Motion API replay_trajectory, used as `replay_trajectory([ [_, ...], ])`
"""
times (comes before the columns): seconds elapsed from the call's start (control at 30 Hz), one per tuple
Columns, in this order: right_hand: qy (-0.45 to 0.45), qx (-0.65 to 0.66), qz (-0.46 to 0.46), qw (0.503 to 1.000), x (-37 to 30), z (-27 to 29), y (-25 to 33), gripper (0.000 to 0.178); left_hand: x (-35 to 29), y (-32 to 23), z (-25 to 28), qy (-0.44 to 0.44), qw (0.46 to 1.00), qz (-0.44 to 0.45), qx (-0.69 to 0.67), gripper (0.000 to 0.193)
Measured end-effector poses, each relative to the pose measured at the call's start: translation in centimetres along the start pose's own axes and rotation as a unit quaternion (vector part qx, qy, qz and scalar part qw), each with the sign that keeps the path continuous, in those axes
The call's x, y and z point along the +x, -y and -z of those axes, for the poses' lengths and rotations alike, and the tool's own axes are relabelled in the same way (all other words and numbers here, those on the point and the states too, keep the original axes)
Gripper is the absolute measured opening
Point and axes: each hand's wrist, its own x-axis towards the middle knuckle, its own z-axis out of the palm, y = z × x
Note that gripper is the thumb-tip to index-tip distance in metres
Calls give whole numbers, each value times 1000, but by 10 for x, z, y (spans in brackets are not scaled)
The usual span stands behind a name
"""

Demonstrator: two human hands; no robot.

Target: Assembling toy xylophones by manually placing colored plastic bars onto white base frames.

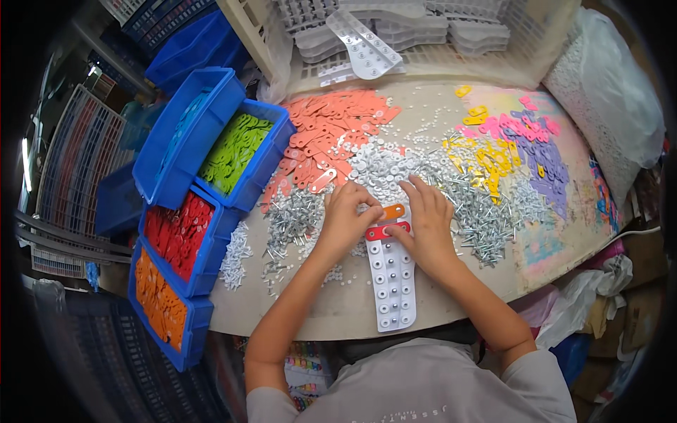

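A long white plastic tray with rows of round studs lies on the table in front of me. Across its far end sits a red two-holed plastic strip. Just beyond that, an orange two-holed strip has its left end at the pinched fingertips of my left hand. The thumb of my right hand touches the right end of the red strip. Its other fingers are apart, stretched toward a heap of small white round caps. Metal screws lie beside my left hand, more screws beside my right.
Blue bins at left hold green strips, red strips and orange strips. Coral strips cover the far table; yellow strips and purple strips lie right. A crate holds clear trays behind. White sack at right.
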Motion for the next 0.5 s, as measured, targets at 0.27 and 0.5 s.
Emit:
replay_trajectory([
  [0.27, 1, -5, 2, 1000, 3, -4, -2, 83, 2, -2, -9, 37, 998, 40, 24, 22],
  [0.5, 2, -10, 1, 1000, 3, -2, 0, 79, 4, 14, 47, -207, 970, -71, 102, 48],
])
